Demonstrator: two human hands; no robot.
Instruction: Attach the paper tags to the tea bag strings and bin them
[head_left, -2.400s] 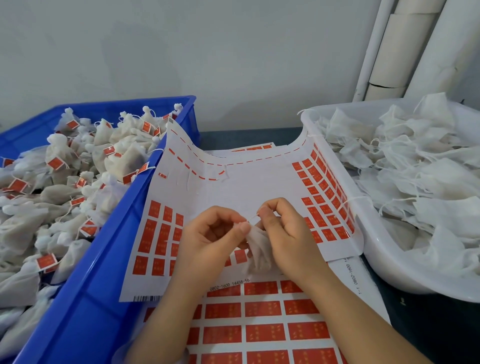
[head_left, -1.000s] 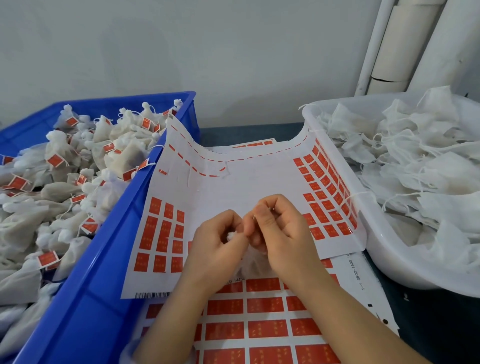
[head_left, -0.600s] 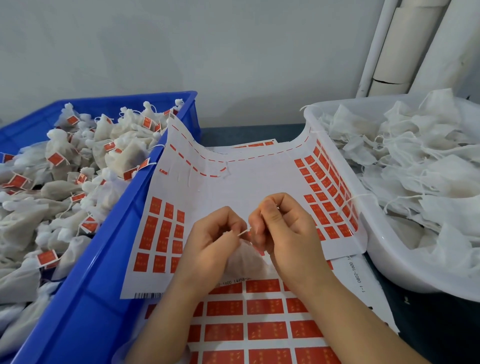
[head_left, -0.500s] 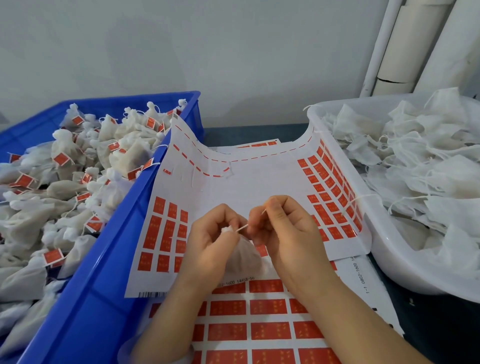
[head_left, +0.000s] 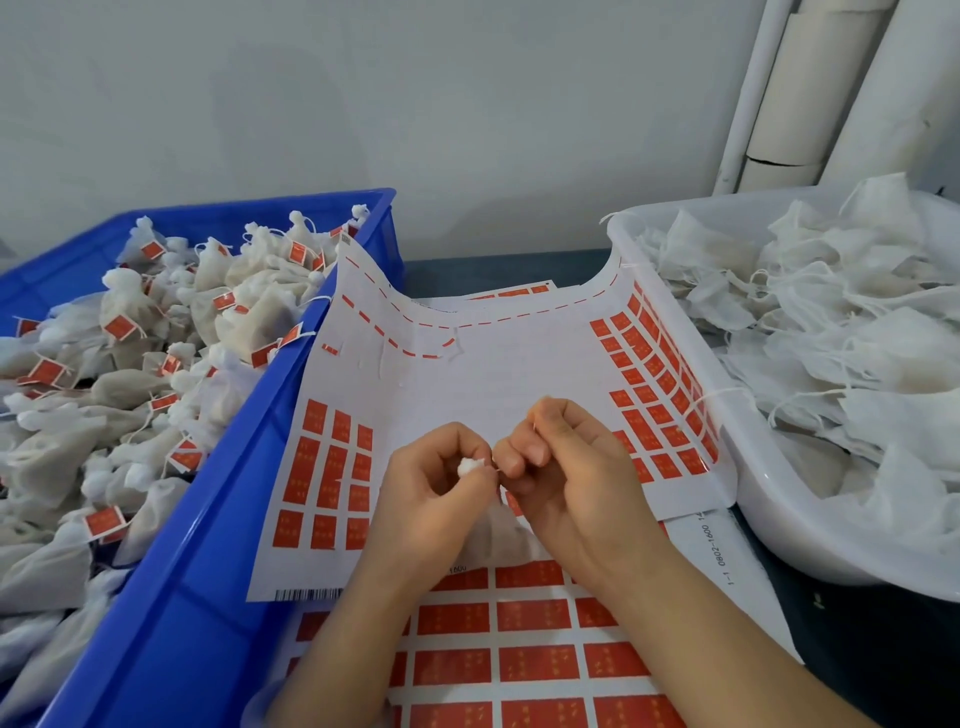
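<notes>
The left hand (head_left: 436, 499) has its fingers (head_left: 460, 439) clamped on the bunched white neck of the tea bag (head_left: 470, 466). The right hand (head_left: 571, 478) pinches its thin string (head_left: 496, 467), drawn short and taut, probably to bare the end for a tag. The pale gauzy pouch hangs between the palms (mostly hidden) above the sheet of red tags (head_left: 467, 384) on the worktop (head_left: 467, 273). Tagged bags (head_left: 119, 322) fill the blue bin (head_left: 218, 519) left; untagged ones (head_left: 831, 338) heap in the white tub (head_left: 753, 493) right, both handy.
</notes>
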